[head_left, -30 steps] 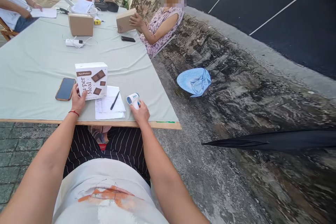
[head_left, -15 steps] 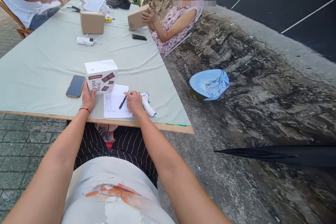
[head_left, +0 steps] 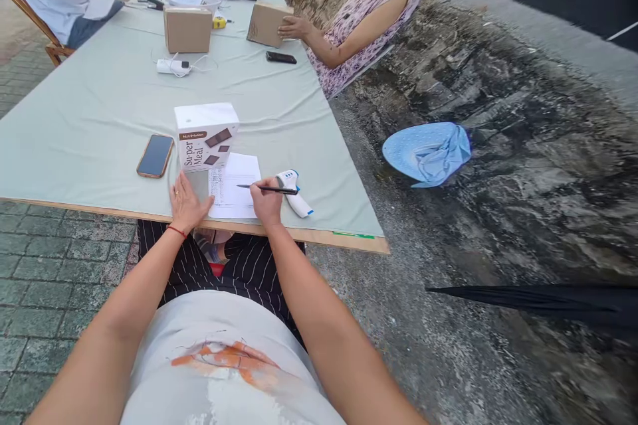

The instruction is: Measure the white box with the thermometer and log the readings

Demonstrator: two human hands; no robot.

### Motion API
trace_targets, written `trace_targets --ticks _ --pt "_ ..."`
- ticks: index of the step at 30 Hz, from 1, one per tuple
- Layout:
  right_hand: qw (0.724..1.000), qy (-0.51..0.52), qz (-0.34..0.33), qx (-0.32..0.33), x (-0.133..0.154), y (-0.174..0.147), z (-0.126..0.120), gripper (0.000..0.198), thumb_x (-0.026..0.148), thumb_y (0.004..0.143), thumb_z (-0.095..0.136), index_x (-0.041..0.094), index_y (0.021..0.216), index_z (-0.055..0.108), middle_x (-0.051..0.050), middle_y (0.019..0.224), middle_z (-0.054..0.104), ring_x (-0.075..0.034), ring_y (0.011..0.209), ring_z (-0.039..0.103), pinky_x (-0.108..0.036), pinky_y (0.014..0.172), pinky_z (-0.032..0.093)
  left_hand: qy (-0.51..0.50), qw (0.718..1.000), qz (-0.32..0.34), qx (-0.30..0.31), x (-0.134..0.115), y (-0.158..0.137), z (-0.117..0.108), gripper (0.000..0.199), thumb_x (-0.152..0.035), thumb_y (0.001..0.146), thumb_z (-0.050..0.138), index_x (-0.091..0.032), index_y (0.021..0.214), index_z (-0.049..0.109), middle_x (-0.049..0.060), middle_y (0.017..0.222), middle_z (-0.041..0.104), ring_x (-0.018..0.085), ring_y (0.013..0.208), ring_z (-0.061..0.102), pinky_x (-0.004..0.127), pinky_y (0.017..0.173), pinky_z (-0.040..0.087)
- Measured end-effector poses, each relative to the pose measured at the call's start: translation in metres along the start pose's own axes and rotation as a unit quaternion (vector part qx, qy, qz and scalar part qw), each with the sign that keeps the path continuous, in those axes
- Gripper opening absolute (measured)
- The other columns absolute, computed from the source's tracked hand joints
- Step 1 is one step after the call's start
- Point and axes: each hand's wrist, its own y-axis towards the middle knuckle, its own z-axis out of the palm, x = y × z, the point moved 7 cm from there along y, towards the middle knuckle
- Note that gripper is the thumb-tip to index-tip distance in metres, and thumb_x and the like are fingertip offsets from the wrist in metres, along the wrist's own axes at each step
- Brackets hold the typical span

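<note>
My right hand (head_left: 267,201) is closed around a black pen (head_left: 274,189), held over a sheet of paper (head_left: 239,194) with a printed table on its left side. Flat on the table, my left hand (head_left: 188,203) has its fingers spread, and its thumb touches the sheet's left edge. Just beyond it stands a white box (head_left: 207,137) printed "NutriMotion Su-per Meal", upright at the paper's far left corner. A white and blue infrared thermometer (head_left: 295,192) lies right of my right hand. To the left of the box is a phone (head_left: 155,156) in a brown case.
The cloth-covered table (head_left: 90,146) also holds a cardboard box (head_left: 187,30), a white device with cables (head_left: 173,67) and a dark phone (head_left: 281,57). A person at right touches another cardboard box (head_left: 266,23). A blue hat (head_left: 428,153) lies beyond the table's right side.
My left hand has let go of the white box and lies beside the paper. My right hand has picked up the pen from the sheet. The person at right has lowered their cardboard box.
</note>
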Motion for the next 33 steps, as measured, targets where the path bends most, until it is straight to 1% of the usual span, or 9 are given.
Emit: trace_targets --ticks 2,4,7,10,12,15,18,25,33 --pt "0.993 0.108 0.049 0.021 0.000 -0.018 0.013 0.018 0.038 0.077 0.052 0.023 0.085 0.055 0.004 0.062 0.054 -0.015 0.061 0.052 -0.031 0.066 0.046 0.011 1.000 -0.003 0.006 -0.004 -0.001 -0.002 0.114 -0.058 0.074 0.068 -0.007 0.157 0.006 0.027 0.159 0.027 0.039 0.150 0.024 0.059 0.123 0.012" --pt "0.984 0.154 0.074 0.046 0.002 -0.032 0.024 0.025 0.040 0.076 0.050 0.022 0.090 0.060 0.002 0.066 0.061 -0.016 0.064 0.058 -0.033 0.068 0.048 0.024 1.000 -0.005 0.011 -0.007 0.000 -0.003 0.118 -0.057 0.072 0.070 -0.006 0.156 0.007 0.029 0.158 0.028 0.041 0.149 0.025 0.059 0.122 0.012" --pt "0.989 0.121 0.069 0.048 0.007 -0.043 0.028 0.022 0.038 0.069 0.056 0.022 0.081 0.063 0.000 0.072 0.066 -0.018 0.070 0.060 -0.035 0.074 0.049 0.041 0.999 -0.005 0.018 -0.011 0.001 -0.004 0.120 -0.058 0.070 0.071 -0.002 0.155 0.007 0.031 0.157 0.028 0.043 0.149 0.023 0.061 0.122 0.010" --pt "0.995 0.066 0.064 0.047 0.010 -0.045 0.028 0.015 0.035 0.063 0.058 0.023 0.072 0.060 0.002 0.065 0.060 -0.016 0.064 0.053 -0.033 0.069 0.047 0.047 0.999 -0.001 0.019 -0.014 0.000 -0.003 0.120 -0.060 0.070 0.070 -0.003 0.155 0.007 0.031 0.157 0.027 0.043 0.149 0.022 0.062 0.121 0.009" --pt "0.995 0.047 0.067 0.054 0.011 -0.045 0.030 0.013 0.035 0.064 0.057 0.023 0.069 0.060 0.003 0.063 0.058 -0.015 0.062 0.051 -0.032 0.068 0.046 0.048 0.999 0.003 0.016 -0.014 -0.001 -0.003 0.122 -0.061 0.068 0.071 -0.004 0.156 0.008 0.030 0.157 0.028 0.044 0.149 0.022 0.062 0.121 0.009" --pt "0.996 0.035 0.061 0.061 0.010 -0.046 0.033 0.013 0.036 0.065 0.056 0.023 0.066 0.060 0.002 0.063 0.058 -0.015 0.063 0.050 -0.032 0.069 0.046 0.052 0.998 0.007 0.020 -0.016 -0.001 -0.003 0.123 -0.060 0.067 0.073 -0.005 0.156 0.010 0.030 0.157 0.029 0.044 0.149 0.023 0.062 0.121 0.010" --pt "0.996 0.019 0.046 0.069 0.009 -0.046 0.036 0.014 0.037 0.065 0.055 0.024 0.064 0.059 0.003 0.060 0.057 -0.016 0.063 0.050 -0.033 0.070 0.044 0.070 0.997 -0.001 0.040 -0.019 -0.002 -0.004 0.122 -0.058 0.068 0.072 -0.002 0.156 0.009 0.031 0.158 0.027 0.043 0.149 0.022 0.061 0.121 0.010" --pt "0.996 -0.010 0.042 0.075 0.004 -0.047 0.038 0.014 0.038 0.067 0.054 0.025 0.065 0.059 0.002 0.063 0.062 -0.018 0.067 0.055 -0.034 0.072 0.047 0.159 0.984 -0.023 0.080 -0.028 -0.006 -0.009 0.117 -0.058 0.075 0.065 0.001 0.156 0.005 0.028 0.160 0.026 0.039 0.151 0.020 0.056 0.122 0.013" --pt "0.995 -0.027 0.034 0.088 0.002 -0.047 0.039 0.014 0.038 0.069 0.055 0.025 0.066 0.059 0.001 0.065 0.063 -0.019 0.068 0.057 -0.036 0.074 0.047 0.167 0.982 -0.024 0.083 -0.028 -0.007 -0.008 0.117 -0.060 0.075 0.064 0.001 0.156 0.006 0.027 0.160 0.026 0.039 0.151 0.021 0.055 0.122 0.012"
